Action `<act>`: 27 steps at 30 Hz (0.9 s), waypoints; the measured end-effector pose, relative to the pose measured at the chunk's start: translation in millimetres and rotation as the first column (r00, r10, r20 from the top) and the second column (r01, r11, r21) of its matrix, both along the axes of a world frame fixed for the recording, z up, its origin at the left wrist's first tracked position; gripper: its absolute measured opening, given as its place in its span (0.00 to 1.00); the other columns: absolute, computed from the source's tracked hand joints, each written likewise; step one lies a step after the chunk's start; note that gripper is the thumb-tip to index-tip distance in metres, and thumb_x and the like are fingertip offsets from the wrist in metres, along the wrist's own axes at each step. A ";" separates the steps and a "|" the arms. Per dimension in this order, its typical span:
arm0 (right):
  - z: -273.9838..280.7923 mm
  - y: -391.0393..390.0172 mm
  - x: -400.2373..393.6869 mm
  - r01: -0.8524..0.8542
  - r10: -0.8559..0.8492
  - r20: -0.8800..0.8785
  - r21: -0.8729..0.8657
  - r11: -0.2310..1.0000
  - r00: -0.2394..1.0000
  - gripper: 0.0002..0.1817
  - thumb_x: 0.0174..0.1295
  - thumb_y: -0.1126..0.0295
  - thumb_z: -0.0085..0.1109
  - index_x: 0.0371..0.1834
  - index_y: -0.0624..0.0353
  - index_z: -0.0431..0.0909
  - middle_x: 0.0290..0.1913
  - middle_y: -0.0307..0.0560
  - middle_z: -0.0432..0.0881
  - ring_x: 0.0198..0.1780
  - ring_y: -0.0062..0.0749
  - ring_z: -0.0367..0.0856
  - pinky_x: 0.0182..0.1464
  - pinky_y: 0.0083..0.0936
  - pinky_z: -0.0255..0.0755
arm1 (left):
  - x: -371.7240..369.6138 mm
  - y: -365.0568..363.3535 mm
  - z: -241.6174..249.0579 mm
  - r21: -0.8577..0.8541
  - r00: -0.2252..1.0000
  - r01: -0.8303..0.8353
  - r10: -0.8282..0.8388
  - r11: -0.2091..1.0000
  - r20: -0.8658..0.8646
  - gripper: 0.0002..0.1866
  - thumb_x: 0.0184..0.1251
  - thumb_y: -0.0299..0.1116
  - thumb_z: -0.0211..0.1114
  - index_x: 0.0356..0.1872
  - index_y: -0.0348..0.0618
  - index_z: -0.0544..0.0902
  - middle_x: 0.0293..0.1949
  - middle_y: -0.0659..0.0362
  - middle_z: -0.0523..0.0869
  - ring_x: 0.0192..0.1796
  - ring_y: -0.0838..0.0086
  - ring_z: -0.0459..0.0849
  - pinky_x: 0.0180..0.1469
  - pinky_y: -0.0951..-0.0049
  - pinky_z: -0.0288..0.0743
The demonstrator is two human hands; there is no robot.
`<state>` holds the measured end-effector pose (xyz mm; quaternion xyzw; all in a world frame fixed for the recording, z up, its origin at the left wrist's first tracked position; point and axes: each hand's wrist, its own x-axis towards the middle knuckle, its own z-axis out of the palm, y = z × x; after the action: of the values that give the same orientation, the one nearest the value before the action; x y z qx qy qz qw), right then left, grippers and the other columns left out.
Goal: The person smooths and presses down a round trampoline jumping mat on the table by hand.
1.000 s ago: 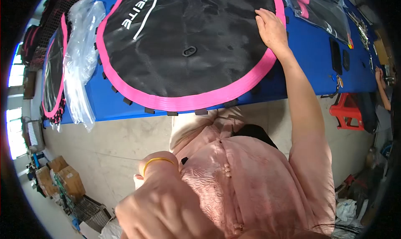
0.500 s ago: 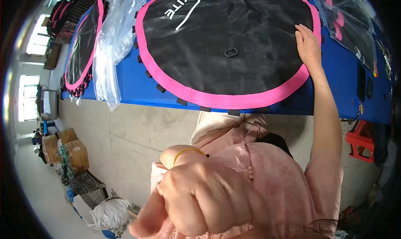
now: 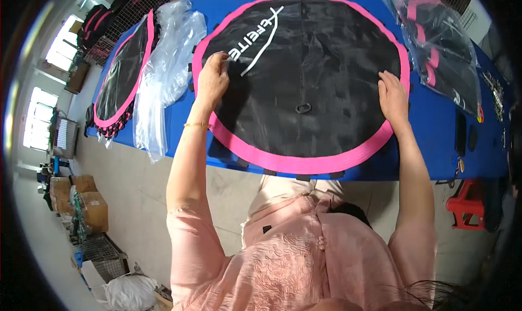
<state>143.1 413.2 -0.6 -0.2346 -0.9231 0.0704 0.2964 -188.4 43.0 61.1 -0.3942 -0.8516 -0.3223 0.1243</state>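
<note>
A large round black mesh mat (image 3: 326,50) with a pink border and white lettering lies flat on the blue table (image 3: 217,157). My left hand (image 3: 213,82) is at the mat's left edge, near the lettering, its fingers slightly bent and apart, holding nothing. On the right edge my right hand (image 3: 393,96) rests with its fingers stretched over the mesh and pink border. A small black oval piece (image 3: 303,109) lies on the mat between my hands, closer to the front edge.
Clear plastic bags (image 3: 163,77) and more pink-edged mats (image 3: 122,74) lie at the left. Bagged black and pink items (image 3: 440,50) and a dark phone-like object (image 3: 460,134) are at the right. A red stool (image 3: 466,205) stands below.
My left hand has gone from close before the camera to the mat's left edge and opened from a fist. The whole mat now shows, lower in view. My right hand stays at the right edge.
</note>
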 end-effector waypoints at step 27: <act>45.3 -123.7 -112.4 -0.275 0.276 -0.002 0.094 0.957 0.961 0.21 0.65 0.73 0.51 0.61 0.67 0.74 0.60 0.63 0.78 0.63 0.59 0.75 0.66 0.48 0.67 | -29.2 27.3 -63.3 -0.419 0.957 -0.288 0.251 0.861 -0.142 0.37 0.78 0.59 0.45 0.78 0.45 0.65 0.80 0.51 0.63 0.82 0.59 0.58 0.81 0.43 0.47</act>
<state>30.7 289.5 44.7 -0.0892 -0.9469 0.0696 0.3011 -217.6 70.3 -2.2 -0.3017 -0.9428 -0.0868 0.1118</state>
